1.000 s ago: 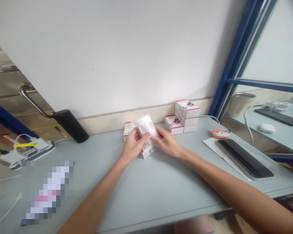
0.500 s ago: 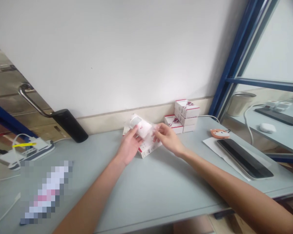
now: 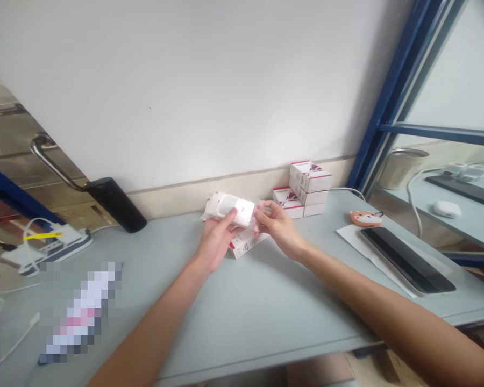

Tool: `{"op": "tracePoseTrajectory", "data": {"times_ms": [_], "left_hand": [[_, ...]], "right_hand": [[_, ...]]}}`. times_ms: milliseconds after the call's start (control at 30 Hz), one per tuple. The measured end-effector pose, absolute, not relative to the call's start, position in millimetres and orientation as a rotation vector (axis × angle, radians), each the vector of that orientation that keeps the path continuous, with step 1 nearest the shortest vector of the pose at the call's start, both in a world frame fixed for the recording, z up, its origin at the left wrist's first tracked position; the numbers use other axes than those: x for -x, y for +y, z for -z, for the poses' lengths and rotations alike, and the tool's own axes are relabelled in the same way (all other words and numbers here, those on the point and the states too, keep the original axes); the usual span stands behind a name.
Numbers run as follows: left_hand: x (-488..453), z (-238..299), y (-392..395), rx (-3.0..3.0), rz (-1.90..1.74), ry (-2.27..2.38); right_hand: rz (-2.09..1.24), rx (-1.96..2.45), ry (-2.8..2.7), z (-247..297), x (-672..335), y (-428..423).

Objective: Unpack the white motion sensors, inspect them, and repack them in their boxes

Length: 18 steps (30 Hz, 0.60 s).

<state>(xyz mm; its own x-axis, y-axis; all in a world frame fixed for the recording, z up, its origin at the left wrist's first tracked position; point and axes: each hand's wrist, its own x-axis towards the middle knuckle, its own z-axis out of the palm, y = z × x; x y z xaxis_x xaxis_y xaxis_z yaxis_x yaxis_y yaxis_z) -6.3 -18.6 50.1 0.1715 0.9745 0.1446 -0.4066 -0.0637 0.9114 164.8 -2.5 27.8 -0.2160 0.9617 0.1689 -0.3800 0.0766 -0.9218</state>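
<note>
White wrapped device [image 3: 245, 212] is held tilted at centre frame, above a red-and-white carton [image 3: 247, 244] on the counter [image 3: 226, 322]. Left hand [image 3: 214, 243] is partly closed around it, thumb on top. Right hand [image 3: 280, 228] is nearly closed, pinching the clear wrap [image 3: 251, 225] at the device's right end. Recommended: firm left support beneath, thumb pressure off the grey window [image 3: 226, 202], and light, even tension on the wrap.
</note>
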Motion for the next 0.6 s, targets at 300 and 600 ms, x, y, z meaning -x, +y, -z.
{"op": "tracePoseTrajectory", "data": {"times_ms": [300,600], "left_hand": [[15.2,-49.4,-14.5,-1.089,-1.228,0.641],[10.5,-49.6,-18.7,-1.061,-1.323,0.671]], "right_hand": [[-1.170,0.705,-1.328,-25.4,-165.9,-2.6],[-0.431,1.073,-1.805,-14.9,-169.6,-6.1]]}}
